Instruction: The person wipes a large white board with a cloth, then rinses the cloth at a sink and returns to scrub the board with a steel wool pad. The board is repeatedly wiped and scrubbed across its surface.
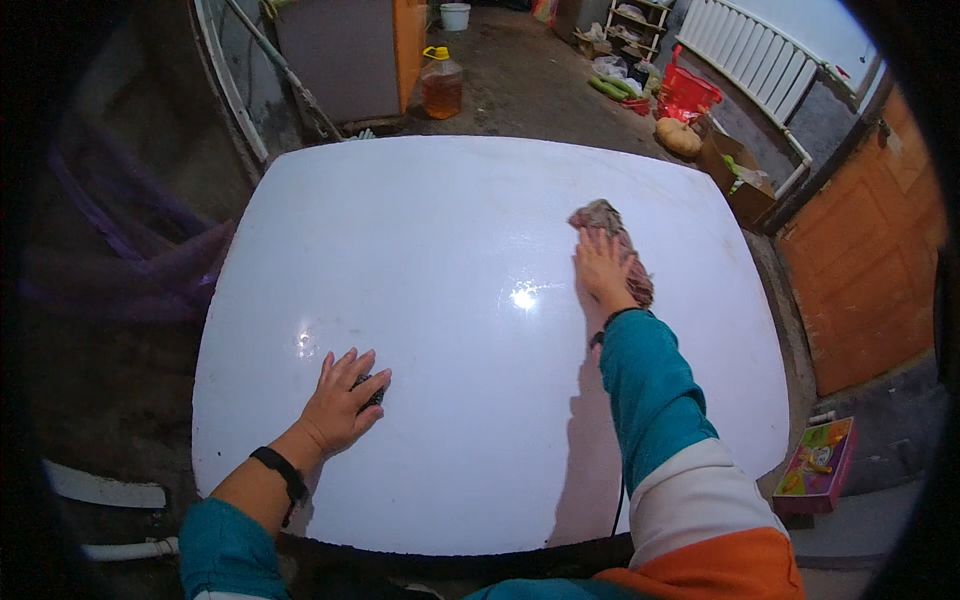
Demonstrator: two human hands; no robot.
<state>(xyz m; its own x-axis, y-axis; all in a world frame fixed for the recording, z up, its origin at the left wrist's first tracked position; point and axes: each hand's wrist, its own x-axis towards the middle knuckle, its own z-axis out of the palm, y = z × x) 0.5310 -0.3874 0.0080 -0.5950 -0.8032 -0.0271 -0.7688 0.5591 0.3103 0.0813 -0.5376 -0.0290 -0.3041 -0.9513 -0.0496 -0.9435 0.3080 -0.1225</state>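
A wide, glossy white tabletop (450,322) with bowed edges lies before me. Toward its far right, my right hand (602,266) presses down on a crumpled, wet-looking brownish-pink cloth (639,281), part of which sticks out past the fingertips. My left hand (346,401) rests at the near left, fingers spread over a small dark scouring pad (373,396). Most of that pad is hidden by the palm and fingers. Wet streaks and lamp reflections show on the white surface.
Behind the table stand an orange-edged cabinet (337,60) and a yellow-capped oil jug (442,86). Toward the back right are a red basket (686,90), a pumpkin (679,137) and a cardboard box (739,180). A colourful box (816,465) sits by the near right corner.
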